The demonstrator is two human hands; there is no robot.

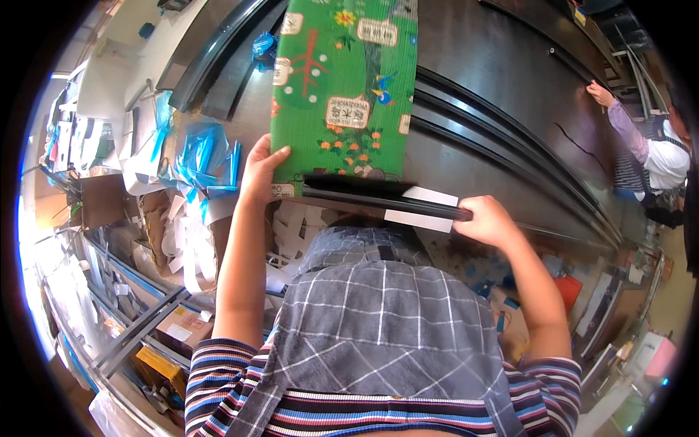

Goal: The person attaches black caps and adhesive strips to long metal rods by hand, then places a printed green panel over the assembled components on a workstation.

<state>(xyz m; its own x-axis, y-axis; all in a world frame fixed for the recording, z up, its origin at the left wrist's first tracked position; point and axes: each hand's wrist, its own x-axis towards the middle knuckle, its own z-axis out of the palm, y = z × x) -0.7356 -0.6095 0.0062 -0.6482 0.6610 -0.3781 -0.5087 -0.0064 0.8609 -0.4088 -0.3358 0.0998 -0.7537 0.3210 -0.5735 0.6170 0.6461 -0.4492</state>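
Observation:
A long green ribbed mat (pixel 342 95), printed with plants and birds, stretches away across the dark table. My left hand (pixel 260 169) grips its left edge near the close end, thumb on top and fingers mostly hidden. Across that near end lies a slim black strip (pixel 378 203), roughly crosswise to my body. Around the strip's right end my right hand (pixel 486 220) is closed. White paper-like pieces (pixel 431 197) show on both sides of the strip beside that hand. A dark fuzzy edge runs along the mat's near end.
Several long black strips (pixel 480 120) lie on the dark table (pixel 488 51) to the right; more black lengths (pixel 218 54) are at the far left. Crumpled blue film (pixel 207 156) and scraps sit left. At far right, another person's hand (pixel 600 94) holds a black strip.

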